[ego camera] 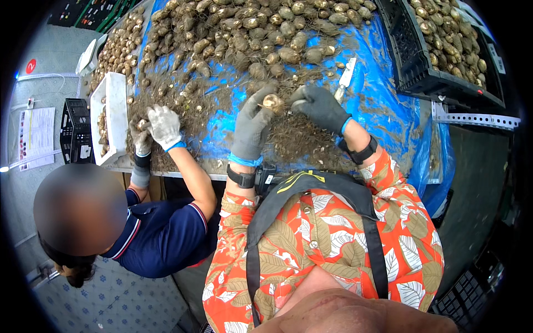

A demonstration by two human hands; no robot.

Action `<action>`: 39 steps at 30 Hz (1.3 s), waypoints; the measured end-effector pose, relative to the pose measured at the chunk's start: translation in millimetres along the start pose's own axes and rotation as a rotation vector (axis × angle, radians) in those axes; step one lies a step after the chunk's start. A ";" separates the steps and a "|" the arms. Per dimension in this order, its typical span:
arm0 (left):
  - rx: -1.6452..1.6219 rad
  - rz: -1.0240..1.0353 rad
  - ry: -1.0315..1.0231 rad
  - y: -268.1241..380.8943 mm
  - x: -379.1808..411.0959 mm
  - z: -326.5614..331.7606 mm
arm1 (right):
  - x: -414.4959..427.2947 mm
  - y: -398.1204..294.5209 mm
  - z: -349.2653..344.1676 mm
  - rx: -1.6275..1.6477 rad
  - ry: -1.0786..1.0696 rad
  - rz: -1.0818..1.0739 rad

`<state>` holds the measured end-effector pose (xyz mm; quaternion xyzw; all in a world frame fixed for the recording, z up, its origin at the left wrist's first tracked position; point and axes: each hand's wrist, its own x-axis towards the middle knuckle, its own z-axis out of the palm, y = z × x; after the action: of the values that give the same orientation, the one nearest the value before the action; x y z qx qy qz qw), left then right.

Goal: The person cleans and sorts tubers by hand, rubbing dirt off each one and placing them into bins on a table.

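Note:
My left hand, in a grey work glove, holds a hairy taro corm with a pale cut end facing up. Just right of the corm is my right hand, in a dark grey glove, its fingers curled in. Whether these fingers pinch any root fibres cannot be made out. A knife with a dirty, pale blade lies on the blue plastic sheet, beyond my right hand. Loose root fibres and soil are heaped below both hands.
A large pile of taro corms covers the far side. A black crate of corms stands at right. On the left, a co-worker's gloved hands hold a small corm beside a white box. Smaller corms lie beyond it.

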<state>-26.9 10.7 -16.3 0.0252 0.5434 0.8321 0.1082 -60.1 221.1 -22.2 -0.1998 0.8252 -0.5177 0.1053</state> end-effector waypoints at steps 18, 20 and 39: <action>-0.146 -0.077 0.083 15.9 -4.5 6.3 | 2.1 4.7 3.4 -0.068 0.121 0.139; -0.141 -0.097 0.095 13.3 -4.2 5.5 | 1.4 -6.9 0.2 0.156 0.082 0.080; -0.044 -0.083 0.084 3.3 -6.6 3.8 | 27.4 -0.4 -11.6 0.222 0.114 -0.033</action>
<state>-20.4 11.4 -11.2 -0.0348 0.5295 0.8390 0.1200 -89.1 218.3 -15.9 -0.1707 0.7641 -0.6180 0.0711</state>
